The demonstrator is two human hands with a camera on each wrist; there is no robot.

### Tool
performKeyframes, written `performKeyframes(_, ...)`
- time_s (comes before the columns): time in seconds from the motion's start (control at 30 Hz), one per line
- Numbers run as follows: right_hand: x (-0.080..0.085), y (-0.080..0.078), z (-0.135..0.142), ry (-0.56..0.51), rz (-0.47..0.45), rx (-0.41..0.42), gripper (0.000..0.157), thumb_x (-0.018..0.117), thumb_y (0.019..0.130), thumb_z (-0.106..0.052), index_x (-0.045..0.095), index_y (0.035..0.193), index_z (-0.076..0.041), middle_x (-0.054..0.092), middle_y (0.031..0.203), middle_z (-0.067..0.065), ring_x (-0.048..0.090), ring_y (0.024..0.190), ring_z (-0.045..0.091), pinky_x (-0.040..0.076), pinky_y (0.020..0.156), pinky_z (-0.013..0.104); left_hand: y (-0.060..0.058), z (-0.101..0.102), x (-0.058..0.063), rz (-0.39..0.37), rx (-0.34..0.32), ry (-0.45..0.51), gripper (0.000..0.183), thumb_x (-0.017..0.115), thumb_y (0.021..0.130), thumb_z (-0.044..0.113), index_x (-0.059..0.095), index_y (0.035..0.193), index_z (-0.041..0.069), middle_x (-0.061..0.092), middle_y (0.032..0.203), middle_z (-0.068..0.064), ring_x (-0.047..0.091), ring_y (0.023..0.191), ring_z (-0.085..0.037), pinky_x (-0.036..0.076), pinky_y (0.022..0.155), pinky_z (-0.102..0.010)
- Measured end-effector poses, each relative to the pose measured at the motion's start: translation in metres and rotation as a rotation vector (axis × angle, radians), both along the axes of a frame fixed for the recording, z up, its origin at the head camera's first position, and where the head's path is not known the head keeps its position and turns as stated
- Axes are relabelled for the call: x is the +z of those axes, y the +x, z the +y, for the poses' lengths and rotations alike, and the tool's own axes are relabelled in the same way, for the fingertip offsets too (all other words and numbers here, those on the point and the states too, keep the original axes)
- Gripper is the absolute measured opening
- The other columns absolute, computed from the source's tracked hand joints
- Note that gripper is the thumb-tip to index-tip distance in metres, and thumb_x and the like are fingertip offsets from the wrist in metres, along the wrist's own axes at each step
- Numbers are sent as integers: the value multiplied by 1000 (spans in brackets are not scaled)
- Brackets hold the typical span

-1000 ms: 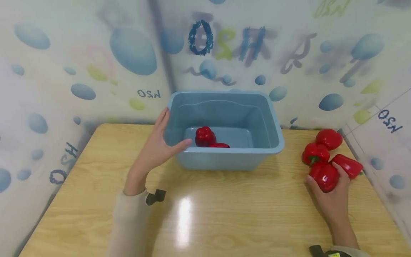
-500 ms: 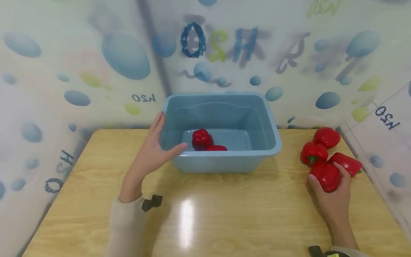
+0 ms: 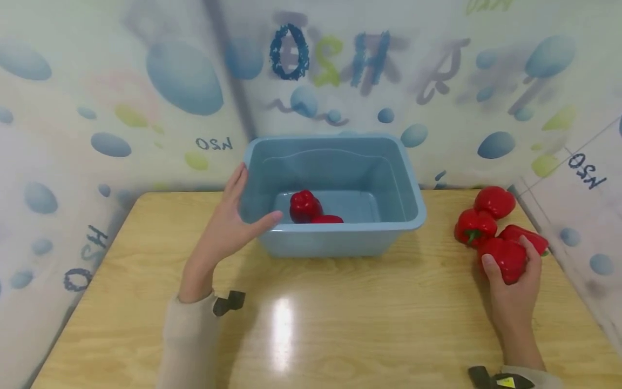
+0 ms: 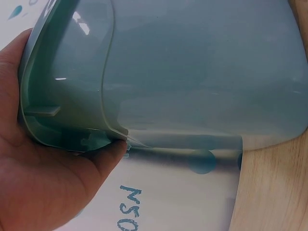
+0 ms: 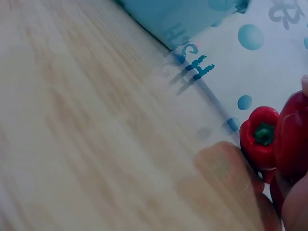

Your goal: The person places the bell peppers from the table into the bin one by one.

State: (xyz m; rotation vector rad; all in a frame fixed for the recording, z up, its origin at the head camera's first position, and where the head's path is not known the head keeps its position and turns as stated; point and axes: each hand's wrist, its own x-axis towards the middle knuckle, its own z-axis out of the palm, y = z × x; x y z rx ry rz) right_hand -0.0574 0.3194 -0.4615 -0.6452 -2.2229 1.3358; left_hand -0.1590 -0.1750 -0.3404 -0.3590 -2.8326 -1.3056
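Observation:
My left hand [image 3: 223, 232] holds the left end of a light blue plastic bin [image 3: 330, 242], thumb over the front rim and fingers along the side. In the left wrist view, thumb and fingers span the bin's rim [image 4: 24, 91] at a corner. Inside lie two red bell peppers, one upright [image 3: 304, 207] and one partly hidden [image 3: 328, 219] behind the front wall. At the right, my right hand [image 3: 516, 297] grips a red bell pepper [image 3: 504, 260] between thumb and fingers. Beside it are three more: one showing its green stem [image 3: 475, 227], one behind [image 3: 494, 202], one on its side [image 3: 521, 235].
The bin stands at the back of a wooden table [image 3: 364, 319], close to a patterned wall [image 3: 340, 108]. Another wall [image 3: 593, 216] runs along the right edge near the peppers. Dark straps sit on both wrists.
My right hand has shifted the gripped pepper slightly right, away from the stem-up one. The left hand keeps its place on the bin. The head view has shifted a little.

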Motion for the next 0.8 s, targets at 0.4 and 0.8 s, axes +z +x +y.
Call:
performKeyframes(0.4,35,-8,-17,-14,224,124,69,67,89,-11,39,150,-23,47,145,-13,41,132,10,45,86,6,-1,0,1,14,0,-7,106,72,85,58,3,162,35,-2,169,20,11,159,-21,27,120,-68)
performKeyframes(0.8,78,-28,-44,16,194,190,78,74,85,-7,40,151,-30,42,153,-13,37,139,10,46,86,6,-1,0,1,25,-7,7,106,73,85,56,3,162,34,-1,170,18,11,159,-21,27,120,-68)
